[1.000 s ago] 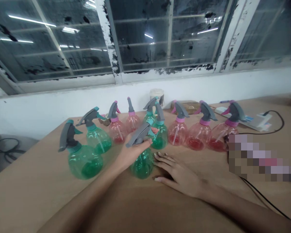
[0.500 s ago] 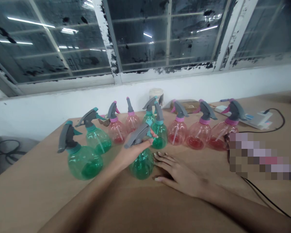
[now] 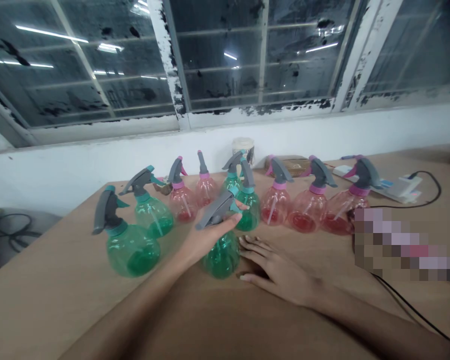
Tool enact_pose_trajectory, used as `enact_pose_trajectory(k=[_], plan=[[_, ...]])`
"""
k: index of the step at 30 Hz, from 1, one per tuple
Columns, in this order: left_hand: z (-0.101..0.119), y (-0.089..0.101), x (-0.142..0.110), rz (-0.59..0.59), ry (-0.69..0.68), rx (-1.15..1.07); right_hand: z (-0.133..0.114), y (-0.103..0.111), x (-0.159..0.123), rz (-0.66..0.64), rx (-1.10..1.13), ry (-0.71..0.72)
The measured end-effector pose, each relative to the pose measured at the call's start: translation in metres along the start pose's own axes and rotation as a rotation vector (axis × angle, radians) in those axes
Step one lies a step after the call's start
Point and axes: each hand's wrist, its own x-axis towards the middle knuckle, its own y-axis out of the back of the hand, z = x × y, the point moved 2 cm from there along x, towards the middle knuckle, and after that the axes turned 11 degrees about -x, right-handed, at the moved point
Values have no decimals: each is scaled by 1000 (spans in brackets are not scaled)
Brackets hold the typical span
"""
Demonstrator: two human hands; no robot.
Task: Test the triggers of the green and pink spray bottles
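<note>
In the middle of the table, my left hand (image 3: 202, 237) is wrapped round the neck of a green spray bottle (image 3: 221, 257) with a grey and teal trigger head. Its base looks to be on the table. My right hand (image 3: 275, 270) lies palm down just right of that bottle, fingers stretched out, holding nothing. Two more green spray bottles stand to the left, a near one (image 3: 133, 252) and a farther one (image 3: 153, 215). Behind my left hand another green bottle (image 3: 248, 210) stands close to one farther back (image 3: 231, 181), which is partly hidden.
Several pink spray bottles stand in the back row, including a left one (image 3: 182, 202) and a right one (image 3: 308, 212). A white power strip (image 3: 401, 187), a brown packet (image 3: 288, 165) and a white cup (image 3: 243, 146) lie near the wall. A blurred-out patch (image 3: 405, 245) covers the right side.
My left hand keeps its hold on the green spray bottle, and my right hand stays flat on the table. The whole view has shifted very slightly; nothing else has visibly moved.
</note>
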Motion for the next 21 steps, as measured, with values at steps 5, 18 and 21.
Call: enact_pose_trajectory(k=[5, 18, 21], plan=[[-3, 1, 1, -19, -13, 48, -1, 0, 0, 4, -5, 7], [-7, 2, 1, 25, 11, 78, -1, 1, 0, 18, 24, 5], [-6, 2, 1, 76, 36, 80, -1, 1, 0, 17, 25, 0]])
